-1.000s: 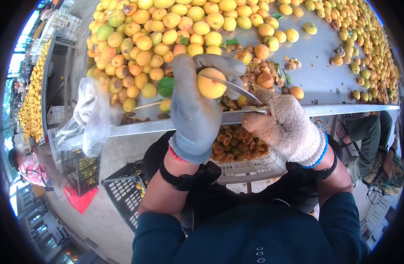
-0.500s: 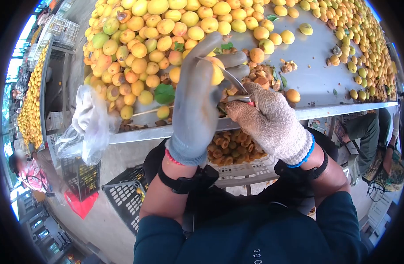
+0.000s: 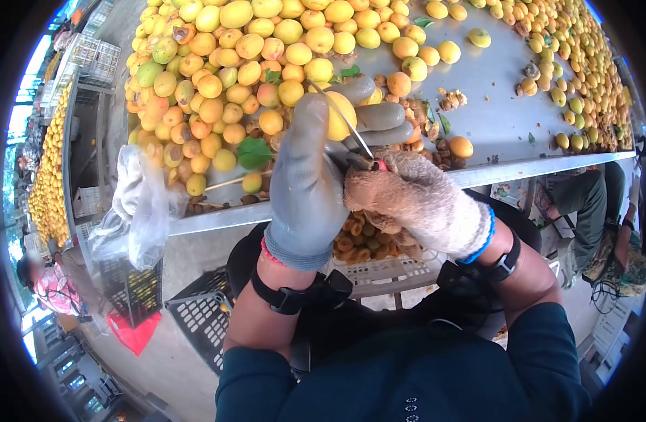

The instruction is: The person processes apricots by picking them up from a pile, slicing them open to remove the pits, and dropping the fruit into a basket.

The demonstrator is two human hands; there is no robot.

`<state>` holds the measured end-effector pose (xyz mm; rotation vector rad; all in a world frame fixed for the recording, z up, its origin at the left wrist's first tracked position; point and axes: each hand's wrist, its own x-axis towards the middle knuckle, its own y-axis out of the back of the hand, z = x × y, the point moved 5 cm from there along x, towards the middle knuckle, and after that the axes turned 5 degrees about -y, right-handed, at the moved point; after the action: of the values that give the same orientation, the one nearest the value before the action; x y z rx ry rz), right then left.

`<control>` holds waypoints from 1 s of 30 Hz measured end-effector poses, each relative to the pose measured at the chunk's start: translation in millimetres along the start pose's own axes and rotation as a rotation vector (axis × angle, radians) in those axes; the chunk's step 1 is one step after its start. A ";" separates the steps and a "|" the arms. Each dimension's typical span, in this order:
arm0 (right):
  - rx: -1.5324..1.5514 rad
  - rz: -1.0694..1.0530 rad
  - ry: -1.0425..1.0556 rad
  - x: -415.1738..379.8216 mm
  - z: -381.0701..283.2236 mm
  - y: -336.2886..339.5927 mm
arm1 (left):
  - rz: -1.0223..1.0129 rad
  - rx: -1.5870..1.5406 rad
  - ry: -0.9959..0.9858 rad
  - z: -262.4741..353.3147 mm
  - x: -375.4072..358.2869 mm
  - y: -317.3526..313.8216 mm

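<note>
My left hand (image 3: pixel 309 176), in a grey-coated glove, is closed around a yellow apricot (image 3: pixel 342 116) held between thumb and fingers. A thin knife (image 3: pixel 352 132) lies with its blade across that fruit. Its handle sits in my right hand (image 3: pixel 414 197), which wears a beige knit glove with a blue cuff and is wrapped tight, touching the left palm. Just beyond the fingers are whole apricots and a heap of torn apricot pieces (image 3: pixel 416 119). Beneath both hands, halved apricots (image 3: pixel 365 239) fill a white basket (image 3: pixel 386 285).
A metal table (image 3: pixel 495 98) carries a big pile of apricots (image 3: pixel 217 84) at left and another (image 3: pixel 583 56) at right. A clear plastic bag (image 3: pixel 144 218) hangs over its front edge. Black crates (image 3: pixel 196 309) stand on the floor at left. People sit at both sides.
The right hand has moved left against the left palm, and the blade now stands steeper across the apricot. My left fingers have come lower around the fruit. The view has shifted slightly.
</note>
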<state>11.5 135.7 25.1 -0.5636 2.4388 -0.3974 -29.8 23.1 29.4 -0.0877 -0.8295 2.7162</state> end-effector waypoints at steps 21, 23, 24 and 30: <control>-0.211 0.085 -0.060 9.0 -12.2 1.6 | 0.085 0.067 -0.082 -3.3 7.3 20.3; -0.259 0.146 0.031 16.5 -6.1 -1.1 | 0.185 -0.054 -0.022 -14.3 8.7 14.7; -0.198 0.140 0.008 19.0 -3.5 -0.8 | 0.222 -0.164 0.035 -17.0 9.3 15.3; -0.099 0.032 -0.045 9.1 -8.2 8.5 | 0.091 0.345 -0.092 4.5 11.0 22.3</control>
<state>-2.8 140.0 23.6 -0.5684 2.4313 -0.2499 -46.8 6.4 21.1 0.0761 -0.3761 2.9238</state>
